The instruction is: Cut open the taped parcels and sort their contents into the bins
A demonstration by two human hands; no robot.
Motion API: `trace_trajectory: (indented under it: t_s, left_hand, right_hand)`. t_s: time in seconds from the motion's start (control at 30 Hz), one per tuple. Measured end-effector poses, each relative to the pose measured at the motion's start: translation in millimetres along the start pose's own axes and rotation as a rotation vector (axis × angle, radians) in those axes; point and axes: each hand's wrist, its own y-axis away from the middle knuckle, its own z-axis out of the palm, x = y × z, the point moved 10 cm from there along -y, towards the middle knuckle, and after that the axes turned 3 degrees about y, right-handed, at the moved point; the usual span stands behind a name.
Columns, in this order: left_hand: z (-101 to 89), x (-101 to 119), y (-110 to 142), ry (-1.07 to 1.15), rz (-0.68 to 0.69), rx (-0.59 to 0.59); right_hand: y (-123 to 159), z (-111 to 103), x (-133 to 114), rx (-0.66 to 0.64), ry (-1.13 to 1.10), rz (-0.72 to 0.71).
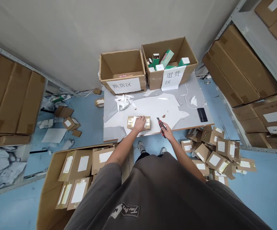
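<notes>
A small taped cardboard box with a white label lies near the front edge of the table. My left hand lies across its top, holding it, with the fingertips at the box's far edge. To the right of the box, my right hand is closed around a red and black utility knife. The knife points up and to the left, apart from the box. How far its blade is out is too small to tell.
On the white-topped table stand two open cartons, one with a sign, the other holding green boxes. White scraps and a phone lie there. Parcels crowd a large carton and the floor.
</notes>
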Motion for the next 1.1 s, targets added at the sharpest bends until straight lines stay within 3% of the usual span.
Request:
trace_trajectory:
  t_s: [0.27, 0.63, 0.83, 1.1]
  left_hand:
    - [10.9, 2, 14, 0.041, -0.121, 0.02]
    - [30.7, 2, 20, 0.13, -0.118, 0.02]
    - [29.4, 7, 21, 0.165, -0.158, 0.094]
    - [33.3, 6, 29, 0.189, -0.119, 0.092]
  right_hand:
    - [-19, 32, 6, -0.229, 0.138, 0.01]
    - [-27, 11, -14, -0.179, 0.679, -0.095]
    - [-33, 16, -15, -0.228, 0.85, -0.089]
    - [-55, 28, -36, -0.346, 1.086, -0.14]
